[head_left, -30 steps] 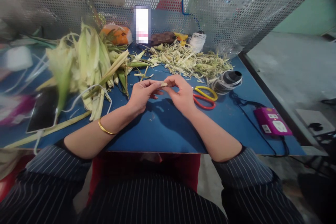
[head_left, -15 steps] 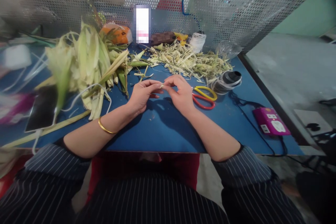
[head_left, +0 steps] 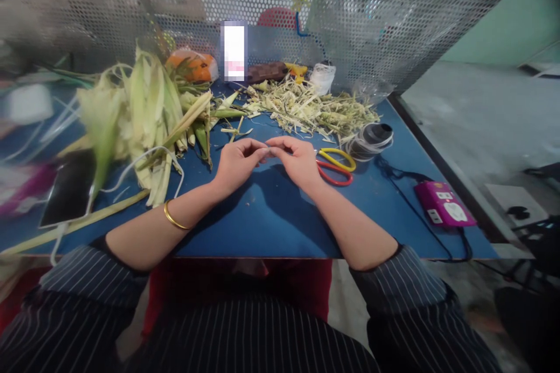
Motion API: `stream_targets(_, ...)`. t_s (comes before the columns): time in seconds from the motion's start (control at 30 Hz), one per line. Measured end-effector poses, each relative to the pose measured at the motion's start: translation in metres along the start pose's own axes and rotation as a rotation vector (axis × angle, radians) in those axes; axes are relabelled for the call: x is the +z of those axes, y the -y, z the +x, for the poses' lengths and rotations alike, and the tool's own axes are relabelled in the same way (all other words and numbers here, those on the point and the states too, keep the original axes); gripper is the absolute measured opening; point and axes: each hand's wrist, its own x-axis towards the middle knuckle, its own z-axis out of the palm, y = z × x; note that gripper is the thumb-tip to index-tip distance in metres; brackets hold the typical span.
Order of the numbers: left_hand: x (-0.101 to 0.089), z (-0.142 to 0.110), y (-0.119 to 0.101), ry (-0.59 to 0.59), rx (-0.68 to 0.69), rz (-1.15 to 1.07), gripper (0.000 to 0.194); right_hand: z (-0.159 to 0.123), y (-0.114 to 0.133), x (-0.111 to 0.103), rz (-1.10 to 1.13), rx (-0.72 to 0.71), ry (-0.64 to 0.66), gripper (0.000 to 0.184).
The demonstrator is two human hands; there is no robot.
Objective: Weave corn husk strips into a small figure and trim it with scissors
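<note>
A: Hands?
B: Left hand (head_left: 238, 166) and right hand (head_left: 297, 160): one pair, bare, over the middle of the blue table (head_left: 271, 221), fingertips meeting. Thumb and forefinger of each closed in a pinch.
A: Contents of the pinch?
B: Cannot tell. Anything between the tips is too small or too well hidden.
A: Stock, unworked?
B: Corn husk bundle (head_left: 146, 93): one, large, pale green to cream, lying to the left of the hands, many leaves seemingly whole. Judged to be material left to work. Also one long husk strip (head_left: 116, 205), running from the bundle towards the near left of the table.
A: Stock, worked?
B: Heap of husk shreds (head_left: 301, 108): one, broad, beyond the hands. Judged to be evidence of much cutting or stripping done. A few loose husk slivers (head_left: 236, 130) lie between heap and hands.
A: Tools and supplies?
B: Scissors (head_left: 339, 150): yellow and red handles, just beside the right hand, blades mostly hidden behind it. Wound cone (head_left: 370, 143): black core, pale strand, beyond the scissors.
A: Completed articles?
B: None identifiable. Judged: handwork under way, at fingertip scale; number of pieces done, unknown.
</note>
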Motion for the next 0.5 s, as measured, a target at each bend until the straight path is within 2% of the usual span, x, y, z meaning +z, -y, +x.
stream_targets(0.2, -0.006, 0.001, 0.001, -0.007, 0.081, 0.141, 0.011, 0.003, 0.009, -0.008, -0.038, 0.088, 0.168, 0.012)
stream_targets(0.3, -0.009, 0.001, -0.002, 0.043, 0.113, 0.231, 0.011, 0.002, 0.008, -0.008, 0.026, 0.176, 0.206, 0.009)
stream_targets(0.4, -0.011, 0.004, -0.005, 0.058, 0.138, 0.243, 0.017, 0.003, 0.002, -0.006, 0.083, 0.206, 0.159, 0.013)
stream_targets(0.43, -0.014, 0.006, -0.006, 0.022, 0.139, 0.224, 0.020, 0.004, 0.000, -0.006, 0.108, 0.199, 0.110, 0.015)
stream_targets(0.5, -0.021, 0.013, -0.006, -0.137, 0.138, 0.179, 0.029, 0.006, -0.002, -0.007, 0.178, 0.178, -0.029, 0.015)
